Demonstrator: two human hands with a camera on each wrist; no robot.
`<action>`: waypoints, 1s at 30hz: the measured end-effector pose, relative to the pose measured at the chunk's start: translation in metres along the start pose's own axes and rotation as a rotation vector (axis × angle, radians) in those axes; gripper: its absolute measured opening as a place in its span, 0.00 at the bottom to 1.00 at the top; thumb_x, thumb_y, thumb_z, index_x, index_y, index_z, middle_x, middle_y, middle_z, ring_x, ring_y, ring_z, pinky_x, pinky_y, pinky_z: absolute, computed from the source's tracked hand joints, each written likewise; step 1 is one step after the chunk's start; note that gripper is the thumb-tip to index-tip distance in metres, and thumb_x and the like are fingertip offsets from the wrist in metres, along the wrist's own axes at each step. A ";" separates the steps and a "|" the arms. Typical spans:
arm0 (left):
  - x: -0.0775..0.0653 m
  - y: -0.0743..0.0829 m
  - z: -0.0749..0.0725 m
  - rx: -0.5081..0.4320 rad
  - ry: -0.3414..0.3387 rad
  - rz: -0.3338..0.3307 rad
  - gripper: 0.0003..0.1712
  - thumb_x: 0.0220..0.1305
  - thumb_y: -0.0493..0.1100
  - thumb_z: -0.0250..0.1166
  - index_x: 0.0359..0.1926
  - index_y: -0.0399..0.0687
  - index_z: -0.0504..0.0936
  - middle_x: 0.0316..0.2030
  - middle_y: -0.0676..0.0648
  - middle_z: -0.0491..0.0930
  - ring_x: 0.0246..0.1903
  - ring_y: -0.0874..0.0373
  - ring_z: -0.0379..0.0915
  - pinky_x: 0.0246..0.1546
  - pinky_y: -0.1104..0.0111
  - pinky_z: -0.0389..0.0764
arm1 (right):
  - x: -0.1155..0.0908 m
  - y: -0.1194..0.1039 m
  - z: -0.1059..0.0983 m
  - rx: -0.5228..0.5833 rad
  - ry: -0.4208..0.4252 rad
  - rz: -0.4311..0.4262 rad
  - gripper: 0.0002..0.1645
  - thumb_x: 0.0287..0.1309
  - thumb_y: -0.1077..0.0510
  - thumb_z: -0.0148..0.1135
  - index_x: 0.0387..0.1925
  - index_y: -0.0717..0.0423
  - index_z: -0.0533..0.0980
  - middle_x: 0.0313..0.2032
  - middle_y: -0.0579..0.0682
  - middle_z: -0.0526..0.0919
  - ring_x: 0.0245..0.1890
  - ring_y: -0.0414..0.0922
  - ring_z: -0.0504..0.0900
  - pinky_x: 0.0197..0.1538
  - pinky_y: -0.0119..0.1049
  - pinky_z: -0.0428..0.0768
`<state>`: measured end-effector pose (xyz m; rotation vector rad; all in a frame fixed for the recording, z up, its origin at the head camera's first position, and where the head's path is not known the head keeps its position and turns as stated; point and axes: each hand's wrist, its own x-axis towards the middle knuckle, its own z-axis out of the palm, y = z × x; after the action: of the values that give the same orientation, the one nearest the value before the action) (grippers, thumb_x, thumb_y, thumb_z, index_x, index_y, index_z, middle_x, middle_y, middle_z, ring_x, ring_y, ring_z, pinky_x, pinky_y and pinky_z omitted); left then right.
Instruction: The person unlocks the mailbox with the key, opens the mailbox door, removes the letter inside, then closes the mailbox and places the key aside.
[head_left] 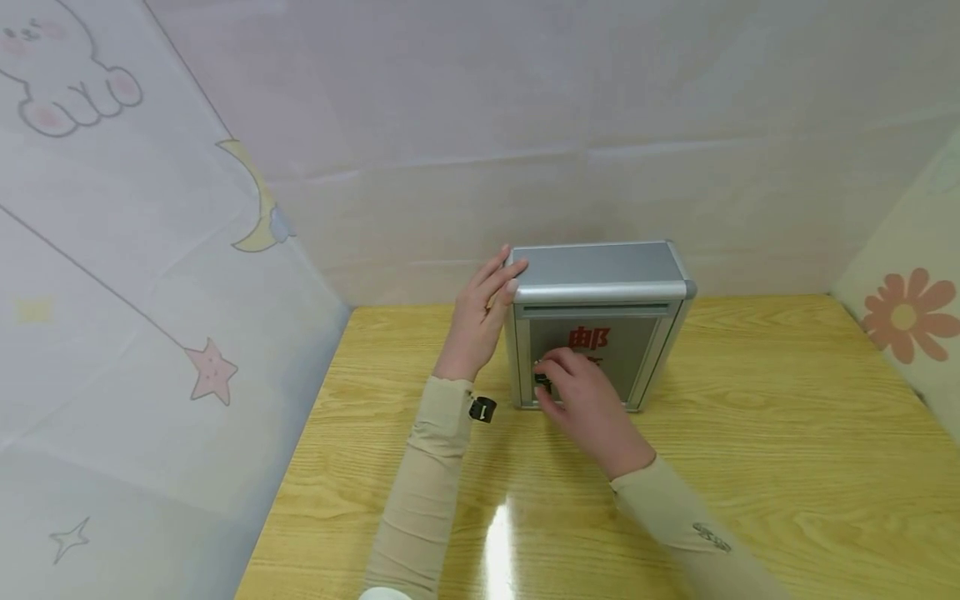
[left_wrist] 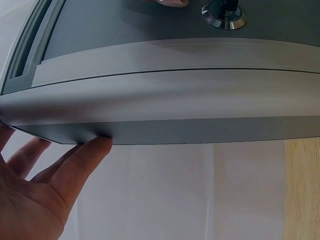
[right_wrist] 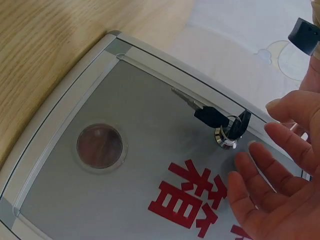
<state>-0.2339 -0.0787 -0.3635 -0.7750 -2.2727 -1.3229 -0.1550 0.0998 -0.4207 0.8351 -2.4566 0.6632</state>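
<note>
A grey metal mailbox (head_left: pixel 600 265) with red characters stands upright on the wooden table. My left hand (head_left: pixel 478 321) rests against its left side near the top corner, fingers extended; the left wrist view shows fingertips touching the side panel. In front of the door is my right hand (head_left: pixel 588 408), its fingers loosely bent beside the lock. The right wrist view shows a black-headed key (right_wrist: pixel 242 124) in the round lock (right_wrist: pixel 225 140), with a second key (right_wrist: pixel 212 117) hanging on the same ring. A small gap separates the right fingers from the keys.
A slot (head_left: pixel 596 310) runs across the mailbox front below its top. A round window (right_wrist: pixel 99 145) sits low on the door. Behind the wooden table (head_left: pixel 765 392) hangs a pale cloth wall (head_left: pixel 562 100), with printed side walls left and right.
</note>
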 end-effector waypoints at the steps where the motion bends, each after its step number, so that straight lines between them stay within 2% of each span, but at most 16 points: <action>1: 0.000 0.000 0.000 -0.001 0.002 0.002 0.27 0.74 0.60 0.44 0.65 0.58 0.73 0.70 0.57 0.57 0.68 0.64 0.52 0.62 0.59 0.63 | 0.000 0.000 0.001 0.001 0.001 0.004 0.15 0.52 0.63 0.70 0.43 0.61 0.79 0.43 0.53 0.77 0.40 0.50 0.77 0.41 0.44 0.78; 6: 0.000 -0.001 0.002 -0.005 0.003 0.006 0.27 0.74 0.60 0.44 0.65 0.57 0.73 0.70 0.54 0.58 0.68 0.64 0.51 0.63 0.60 0.63 | 0.002 -0.001 0.005 0.000 0.000 0.015 0.14 0.50 0.64 0.71 0.41 0.60 0.80 0.41 0.52 0.77 0.36 0.48 0.77 0.37 0.40 0.78; 12: 0.000 0.002 0.002 -0.013 -0.001 0.004 0.26 0.74 0.59 0.45 0.65 0.55 0.73 0.70 0.60 0.56 0.68 0.64 0.51 0.62 0.62 0.64 | 0.002 0.001 0.011 0.001 -0.010 0.048 0.16 0.49 0.63 0.72 0.42 0.60 0.79 0.40 0.52 0.77 0.35 0.47 0.77 0.38 0.40 0.78; 23: 0.000 0.000 0.002 -0.024 -0.002 0.006 0.26 0.74 0.58 0.45 0.65 0.55 0.73 0.70 0.61 0.56 0.68 0.64 0.51 0.62 0.63 0.64 | 0.001 0.002 0.017 0.027 0.045 0.100 0.17 0.47 0.66 0.73 0.40 0.60 0.79 0.36 0.52 0.76 0.32 0.48 0.77 0.36 0.41 0.77; 30: 0.000 0.000 0.002 -0.031 -0.003 0.006 0.27 0.74 0.59 0.45 0.65 0.55 0.73 0.70 0.61 0.56 0.68 0.65 0.51 0.63 0.62 0.63 | 0.000 0.000 0.018 0.034 0.055 0.145 0.14 0.49 0.65 0.72 0.39 0.62 0.79 0.36 0.53 0.77 0.35 0.49 0.77 0.36 0.41 0.78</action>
<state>-0.2337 -0.0772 -0.3642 -0.7942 -2.2553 -1.3580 -0.1599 0.0895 -0.4343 0.6467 -2.4787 0.7717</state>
